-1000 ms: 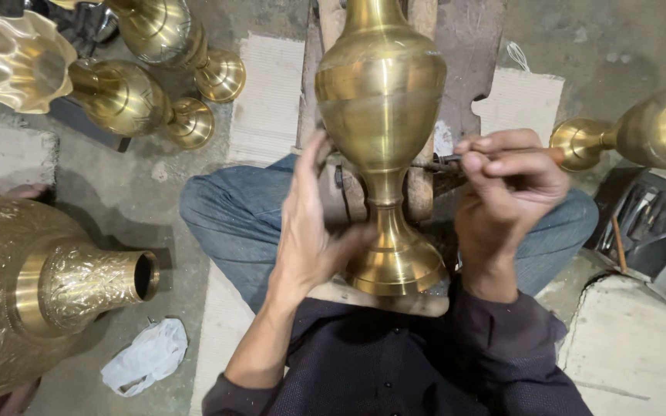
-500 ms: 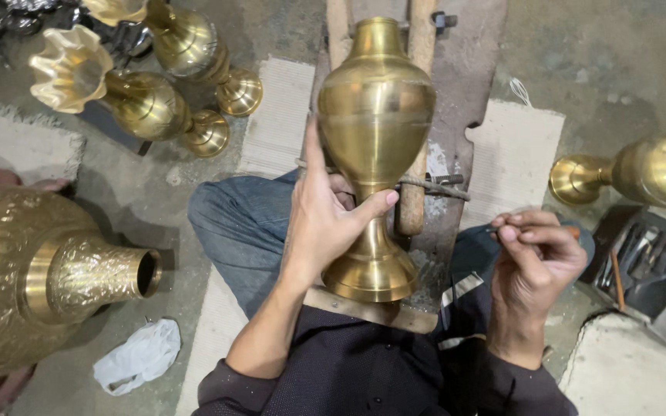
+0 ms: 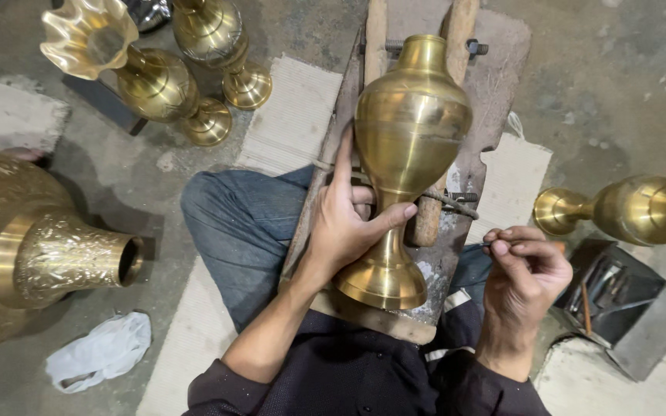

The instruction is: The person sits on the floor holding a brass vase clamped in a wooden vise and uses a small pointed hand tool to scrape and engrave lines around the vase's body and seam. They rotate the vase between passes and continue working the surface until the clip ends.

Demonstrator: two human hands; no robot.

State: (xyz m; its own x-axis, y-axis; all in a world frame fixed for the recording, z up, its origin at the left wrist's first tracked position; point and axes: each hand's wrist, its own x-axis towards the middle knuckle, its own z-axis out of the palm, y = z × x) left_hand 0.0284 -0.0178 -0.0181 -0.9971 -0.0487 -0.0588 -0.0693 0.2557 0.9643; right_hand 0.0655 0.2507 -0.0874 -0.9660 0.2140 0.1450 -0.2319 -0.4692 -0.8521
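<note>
A plain brass vase (image 3: 410, 139) lies lengthwise on a wooden clamp frame (image 3: 460, 166) over my lap, its foot toward me. My left hand (image 3: 348, 216) wraps the narrow stem just above the foot, index finger stretched up along the body. Off to the right, my right hand (image 3: 522, 270) is away from the vase and pinches a thin metal tool between thumb and fingertips.
Several finished brass vases (image 3: 156, 81) lie at the upper left, one with a fluted mouth. A large engraved brass vessel (image 3: 32, 246) lies at the left. Another brass vase (image 3: 634, 208) lies at the right above a grey metal tool box (image 3: 634, 316). A white rag (image 3: 98, 350) lies on the floor.
My right hand drew back from the vase's stem toward the lower right with the thin tool. My left hand shifted from flat against the vase to gripping its stem.
</note>
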